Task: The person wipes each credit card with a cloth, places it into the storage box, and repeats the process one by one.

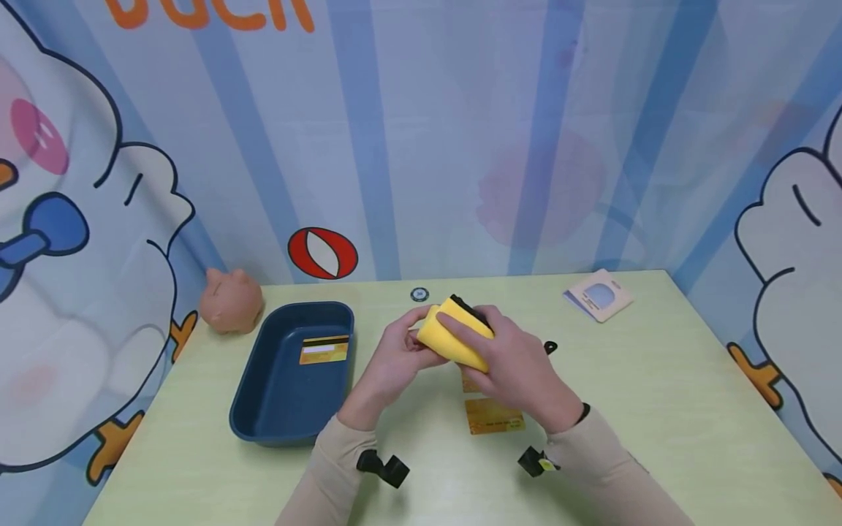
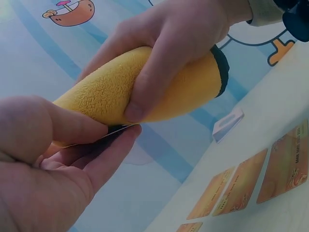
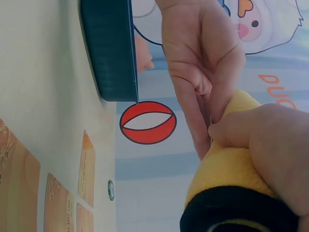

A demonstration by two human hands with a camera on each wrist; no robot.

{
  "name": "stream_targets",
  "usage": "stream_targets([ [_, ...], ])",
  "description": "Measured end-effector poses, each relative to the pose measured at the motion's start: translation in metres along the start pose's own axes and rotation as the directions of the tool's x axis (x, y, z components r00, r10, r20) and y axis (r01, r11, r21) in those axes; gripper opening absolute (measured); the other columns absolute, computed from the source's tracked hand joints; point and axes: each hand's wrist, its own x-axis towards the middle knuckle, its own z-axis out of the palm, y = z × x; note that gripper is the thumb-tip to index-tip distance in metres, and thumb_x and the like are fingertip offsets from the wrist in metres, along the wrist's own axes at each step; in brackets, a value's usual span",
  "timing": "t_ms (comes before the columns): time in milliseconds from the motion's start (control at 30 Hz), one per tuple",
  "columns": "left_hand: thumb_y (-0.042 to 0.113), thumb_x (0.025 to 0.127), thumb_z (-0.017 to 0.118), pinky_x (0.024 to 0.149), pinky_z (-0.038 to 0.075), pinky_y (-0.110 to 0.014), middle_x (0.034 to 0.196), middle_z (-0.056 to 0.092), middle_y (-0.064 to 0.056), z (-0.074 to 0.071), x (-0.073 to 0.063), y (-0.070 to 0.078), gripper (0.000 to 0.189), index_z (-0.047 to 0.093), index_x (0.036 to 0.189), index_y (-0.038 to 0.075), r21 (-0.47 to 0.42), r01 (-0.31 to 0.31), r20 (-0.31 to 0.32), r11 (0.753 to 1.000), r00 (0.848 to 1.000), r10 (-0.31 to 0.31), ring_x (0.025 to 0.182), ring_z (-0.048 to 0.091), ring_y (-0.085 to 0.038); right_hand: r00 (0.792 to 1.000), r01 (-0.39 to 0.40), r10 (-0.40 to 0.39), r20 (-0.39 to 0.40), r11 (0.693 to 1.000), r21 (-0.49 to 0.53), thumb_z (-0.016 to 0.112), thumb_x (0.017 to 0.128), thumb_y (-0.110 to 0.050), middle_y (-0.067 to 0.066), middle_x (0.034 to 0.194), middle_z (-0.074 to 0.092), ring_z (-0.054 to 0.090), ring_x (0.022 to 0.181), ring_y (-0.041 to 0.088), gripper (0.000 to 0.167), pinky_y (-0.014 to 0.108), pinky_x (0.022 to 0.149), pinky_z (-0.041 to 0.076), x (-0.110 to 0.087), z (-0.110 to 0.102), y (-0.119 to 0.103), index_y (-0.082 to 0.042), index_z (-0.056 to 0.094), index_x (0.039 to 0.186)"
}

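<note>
Above the table (image 1: pixel 658 424), head view: yellow cloth (image 1: pixel 444 345) being gripped by the right hand (image 1: pixel 520 361), dark hem (image 1: pixel 470 307) turned upper right; one card (image 1: pixel 324 350) laid in blue tray (image 1: pixel 289 405), rim near the left hand (image 1: pixel 393 358) | left wrist: long axis slanted up rightward, thin flat piece (image 2: pixel 117 129) pinched beneath by left fingers | right wrist: hem pointed downward, well apart from tray

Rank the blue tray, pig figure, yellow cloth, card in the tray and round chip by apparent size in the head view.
Largest to smallest:
Blue tray
Pig figure and yellow cloth: too alike to rank, the cloth being partly hidden
Card in the tray
Round chip
</note>
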Motion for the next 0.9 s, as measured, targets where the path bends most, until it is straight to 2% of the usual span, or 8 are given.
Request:
stream_targets([
  [200,-0.003,0.098,0.069,0.096,0.061,-0.038,0.136,0.068,-0.022,0.0018,-0.0033,0.0007,0.065,0.045,0.157,0.008,-0.017,-0.010,-0.019,1.000,1.000,0.010,0.114,0.072,-0.030,1.000,-0.008,0.008,-0.008,0.999,-0.039,0.077,0.094,-0.035,0.024,0.139,0.054,0.067,0.084,0.030,0.072,0.038,0.053,0.057,-0.0014,0.0033,-0.0039,-0.040,0.046,0.159],
  [500,-0.002,0.099,0.069,0.094,0.062,-0.039,0.137,0.067,-0.023,0.0032,-0.0043,0.0021,0.066,0.043,0.159,0.007,-0.032,-0.058,-0.030,0.998,0.998,0.057,0.114,0.072,-0.031,1.000,-0.018,0.016,-0.024,0.996,-0.090,0.078,0.093,-0.034,0.023,0.138,0.054,0.066,0.085,0.032,0.075,0.042,0.055,0.058,-0.0018,0.0023,-0.0043,-0.040,0.045,0.160],
  [733,-0.005,0.097,0.069,0.094,0.062,-0.040,0.136,0.068,-0.023,0.0013,-0.0043,0.0063,0.066,0.045,0.158,0.005,-0.069,-0.033,-0.052,0.997,0.998,0.030,0.113,0.074,-0.031,1.000,-0.028,0.028,-0.007,0.996,-0.083,0.079,0.092,-0.032,0.023,0.137,0.055,0.066,0.086,0.032,0.078,0.041,0.054,0.058,-0.0007,-0.0010,-0.0045,-0.039,0.044,0.160],
  [900,-0.003,0.098,0.069,0.096,0.061,-0.040,0.132,0.070,-0.023,-0.0015,-0.0042,0.0079,0.063,0.046,0.157,0.008,-0.087,-0.025,-0.061,0.996,0.998,0.019,0.112,0.075,-0.030,0.999,-0.040,0.039,-0.016,0.996,-0.081,0.081,0.090,-0.029,0.022,0.136,0.055,0.065,0.083,0.031,0.081,0.040,0.053,0.057,-0.0001,-0.0032,-0.0016,-0.040,0.043,0.160],
])
